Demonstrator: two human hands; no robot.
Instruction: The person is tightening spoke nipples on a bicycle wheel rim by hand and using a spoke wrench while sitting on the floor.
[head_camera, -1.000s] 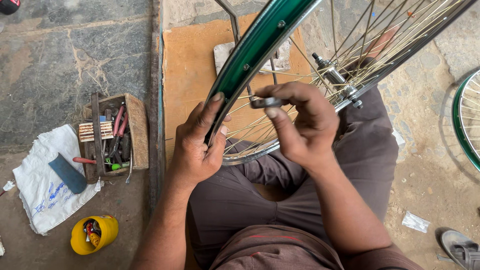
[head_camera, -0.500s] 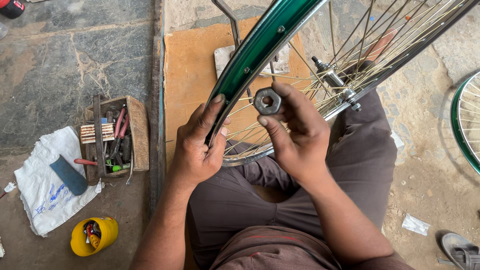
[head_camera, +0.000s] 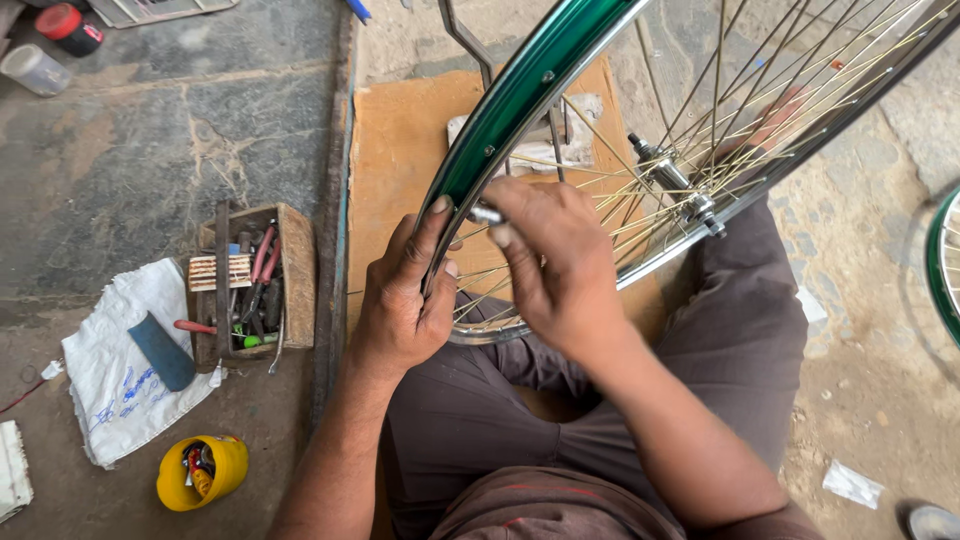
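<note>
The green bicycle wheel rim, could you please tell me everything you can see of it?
The glossy green metal bicycle wheel rim runs diagonally from the lap up past the top edge. Small holes dot its inner face, and thin gold-coloured wire spokes fan to a silver metal hub. The left hand grips its lower edge; the right hand pinches a small silver tool against it.
</note>
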